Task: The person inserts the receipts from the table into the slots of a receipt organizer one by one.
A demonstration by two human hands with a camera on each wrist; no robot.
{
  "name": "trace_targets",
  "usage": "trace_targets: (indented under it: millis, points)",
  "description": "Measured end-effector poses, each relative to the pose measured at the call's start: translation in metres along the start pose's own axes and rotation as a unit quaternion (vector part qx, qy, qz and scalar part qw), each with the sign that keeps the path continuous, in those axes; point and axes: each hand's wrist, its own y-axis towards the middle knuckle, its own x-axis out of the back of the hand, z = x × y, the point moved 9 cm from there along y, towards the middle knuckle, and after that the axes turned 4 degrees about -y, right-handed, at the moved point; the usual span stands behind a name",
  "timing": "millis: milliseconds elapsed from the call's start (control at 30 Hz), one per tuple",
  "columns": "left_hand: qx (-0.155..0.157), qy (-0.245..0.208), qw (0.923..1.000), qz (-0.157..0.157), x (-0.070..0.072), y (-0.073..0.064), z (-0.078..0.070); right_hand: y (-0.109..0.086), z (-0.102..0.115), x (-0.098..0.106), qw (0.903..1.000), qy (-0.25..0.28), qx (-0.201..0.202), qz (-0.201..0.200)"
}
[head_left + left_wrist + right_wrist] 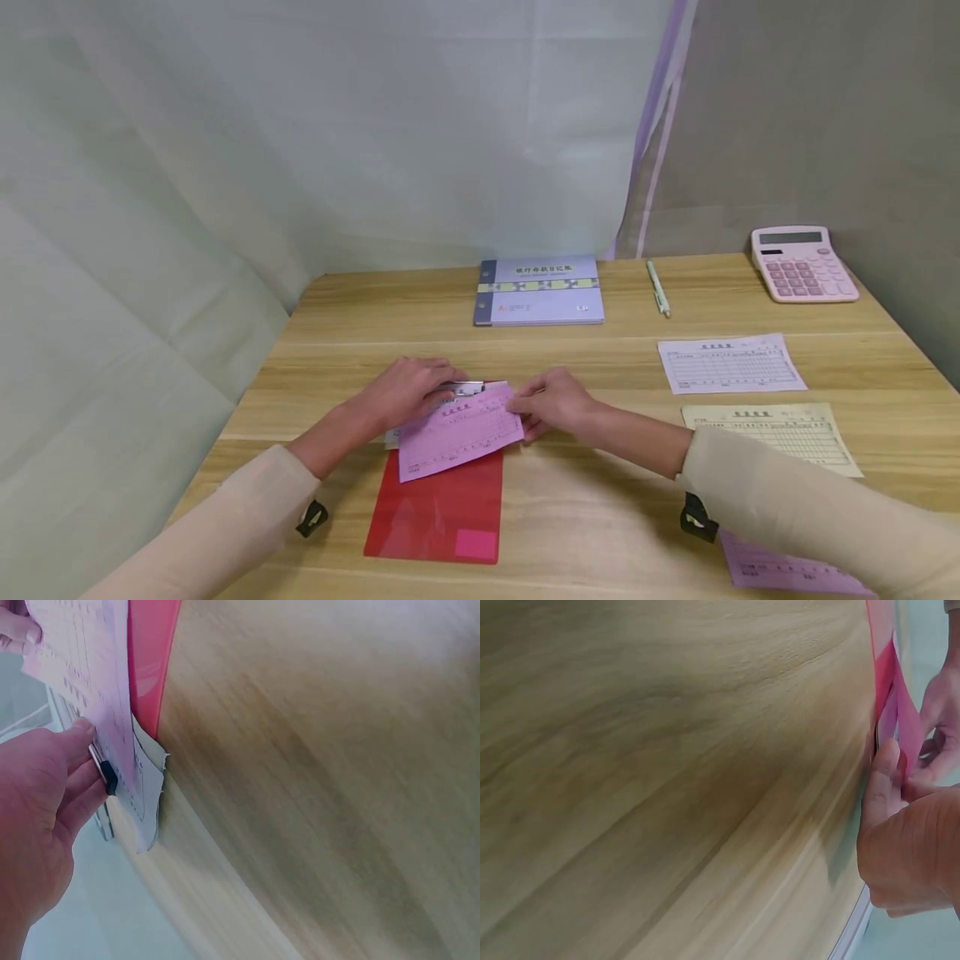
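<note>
A red clipboard (442, 517) lies on the wooden table, its metal clip (468, 387) at the far end. Over its upper part is a pink printed form (457, 437), set at a slant. White paper (150, 806) shows beneath the form at the clip end. My left hand (405, 390) pinches the clip, the thumb (79, 735) on one side and fingers beneath. My right hand (558, 404) pinches the pink form near its upper right corner. In the right wrist view, the right hand (907, 832) is at the edge of the papers, with the form bent up from the board.
To the right lie a pale form (731, 364), a yellow form (772, 429) and another pink form (795, 567), partly under the right sleeve. A blue ledger book (540, 300), a green pen (657, 289) and a pink calculator (802, 267) lie along the back.
</note>
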Motion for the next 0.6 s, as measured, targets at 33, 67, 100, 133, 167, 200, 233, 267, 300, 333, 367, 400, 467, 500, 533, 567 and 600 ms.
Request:
trace_targets:
  millis: [33, 67, 100, 133, 167, 200, 233, 267, 300, 333, 367, 400, 467, 500, 533, 567, 600]
  points:
    - [-0.002, 0.002, 1.0, -0.001, 0.0, 0.0, 0.0, 0.001, 0.001, -0.002, 1.0, 0.004, 0.003, 0.0]
    - [-0.003, 0.005, 1.0, -0.002, 0.0, -0.001, 0.0, 0.002, 0.001, -0.005, 1.0, 0.008, 0.005, 0.002]
    - [-0.004, 0.009, 0.9999, -0.003, 0.0, -0.001, 0.0, 0.003, 0.002, -0.006, 0.9999, 0.011, 0.006, 0.002]
    - [-0.005, 0.011, 0.9999, -0.003, 0.0, -0.001, -0.001, 0.004, 0.002, -0.008, 0.9999, 0.011, 0.007, 0.004]
    - [-0.005, 0.014, 0.9999, -0.003, 0.0, -0.001, -0.001, 0.005, 0.002, -0.01, 0.9999, 0.008, 0.007, 0.004]
    - [-0.005, 0.016, 0.9998, -0.003, 0.0, -0.001, -0.001, 0.005, 0.002, -0.011, 0.9999, 0.005, 0.008, 0.004]
    - [-0.006, 0.018, 0.9998, -0.003, 0.0, -0.002, -0.001, 0.006, 0.002, -0.012, 1.0, 0.003, 0.007, 0.004]
    - [-0.006, 0.019, 0.9998, -0.003, 0.0, -0.002, -0.001, 0.006, 0.002, -0.012, 1.0, 0.0, 0.006, 0.004]
    - [-0.007, 0.019, 0.9998, -0.004, 0.0, -0.002, -0.001, 0.007, 0.002, -0.013, 1.0, -0.003, 0.005, 0.003]
    - [-0.009, 0.02, 0.9997, -0.006, -0.001, -0.002, -0.002, 0.007, 0.002, -0.013, 1.0, -0.007, 0.006, 0.003]
    - [-0.012, 0.025, 0.9996, -0.009, -0.001, -0.003, -0.002, 0.007, 0.002, -0.014, 0.9999, -0.011, 0.006, 0.001]
    - [-0.017, 0.029, 0.9993, -0.013, -0.001, -0.003, -0.003, 0.006, 0.003, -0.014, 0.9999, -0.016, 0.008, 0.0]
    - [-0.029, 0.045, 0.9984, -0.02, -0.001, -0.004, -0.005, 0.005, 0.004, -0.014, 0.9997, -0.021, 0.01, -0.004]
    - [-0.035, 0.052, 0.9978, -0.024, -0.001, -0.004, -0.007, 0.005, 0.004, -0.014, 0.9997, -0.023, 0.01, -0.006]
    - [-0.04, 0.06, 0.9971, -0.027, -0.001, -0.005, -0.008, 0.004, 0.005, -0.014, 0.9996, -0.025, 0.011, -0.008]
    - [-0.044, 0.066, 0.9964, -0.03, -0.001, -0.005, -0.009, 0.004, 0.005, -0.013, 0.9995, -0.028, 0.012, -0.011]
    - [-0.047, 0.071, 0.9958, -0.032, -0.001, -0.005, -0.009, 0.003, 0.006, -0.013, 0.9994, -0.03, 0.014, -0.012]
